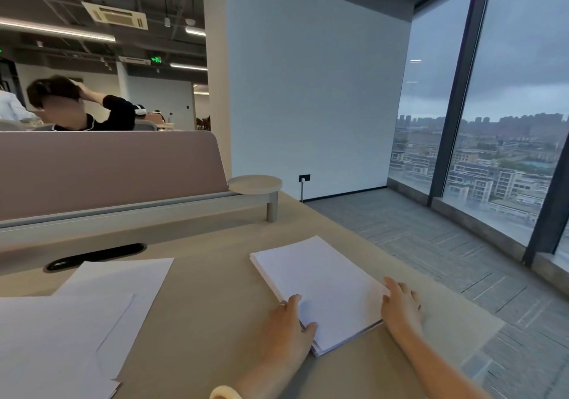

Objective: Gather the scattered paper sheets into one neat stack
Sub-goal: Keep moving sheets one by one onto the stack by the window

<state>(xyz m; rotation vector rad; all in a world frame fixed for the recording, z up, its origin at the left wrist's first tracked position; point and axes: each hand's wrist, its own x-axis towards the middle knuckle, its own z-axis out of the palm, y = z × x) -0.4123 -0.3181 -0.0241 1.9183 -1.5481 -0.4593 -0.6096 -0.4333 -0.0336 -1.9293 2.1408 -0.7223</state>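
A: We logged the stack [320, 284] on the right half of the desk [215, 291], close to its right edge. The loose sheets [123, 287] lay overlapping, well apart to the left.

B: Hands?

A: Left hand [289, 321] lay against the stack's near-left edge, fingers fairly straight, thumb on the top sheet. Right hand [401, 306] pressed the right edge with relaxed, extended fingers. Neither clenched; both squared the pile rather than gripped it.

B: Handling, as we judged it?

A: Single sheets were light, floppy and quick to slide (the desk looked smooth and matte). We judged it best to take a sheet at an overhanging corner. The stack was stiffer, best held at opposite edges.

B: Surroundings?

A: We noted a divider panel [107, 170] behind, a cable slot [95, 257] near the loose sheets, carpet [431, 244] and a window [508, 152] to the right.
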